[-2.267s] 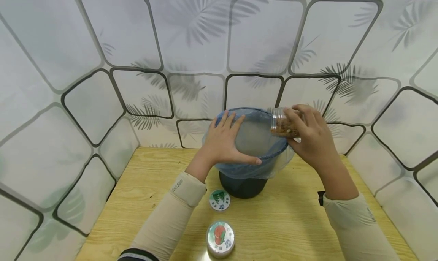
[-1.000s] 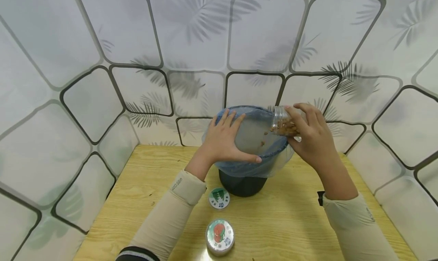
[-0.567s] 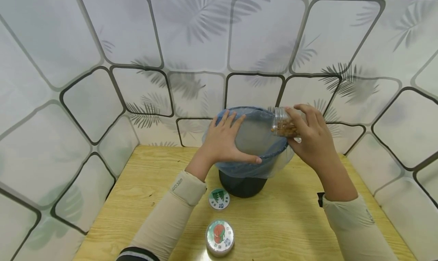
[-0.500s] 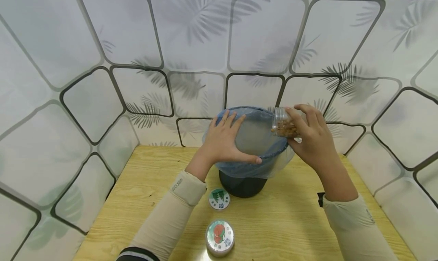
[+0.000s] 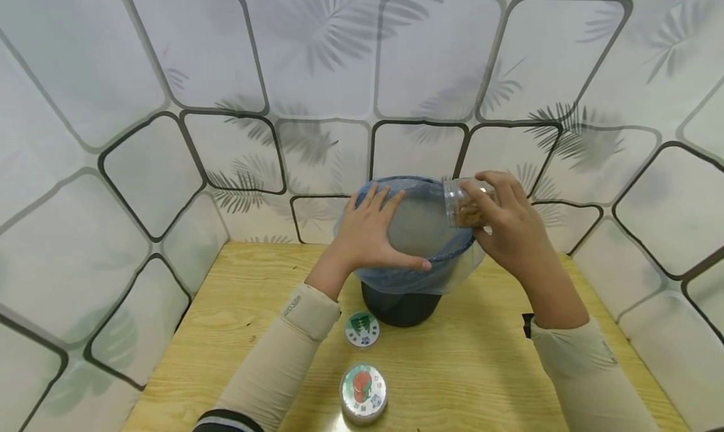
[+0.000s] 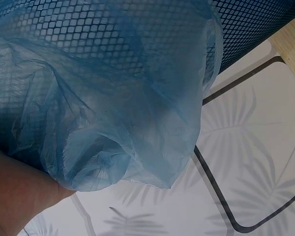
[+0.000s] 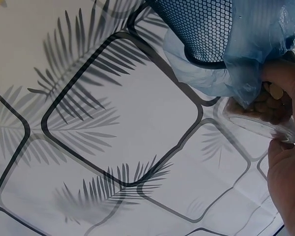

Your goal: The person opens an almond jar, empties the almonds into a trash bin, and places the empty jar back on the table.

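My right hand (image 5: 515, 227) grips a clear jar (image 5: 452, 199) lying on its side, mouth to the left, over the right rim of a dark mesh bin (image 5: 401, 306). Brown pellet-like pieces (image 7: 270, 105) are gathered inside the jar, by its lower side and base. A blue plastic bag (image 5: 407, 281) lines the bin and folds down over its outside. My left hand (image 5: 364, 240) lies spread over the left part of the rim, fingers straight and thumb along the near edge. The bag covers most of that hand in the left wrist view.
A round white lid (image 5: 362, 329) with a green picture lies on the wooden table (image 5: 254, 306) in front of the bin. Nearer stands a container (image 5: 364, 394) with a tomato-printed top. Patterned fabric walls (image 5: 322, 73) enclose the back and sides.
The jar in my right hand has shifted slightly left over the bin and looks less full. About a second ago, brown pieces were falling from its mouth. My left hand stays in place.
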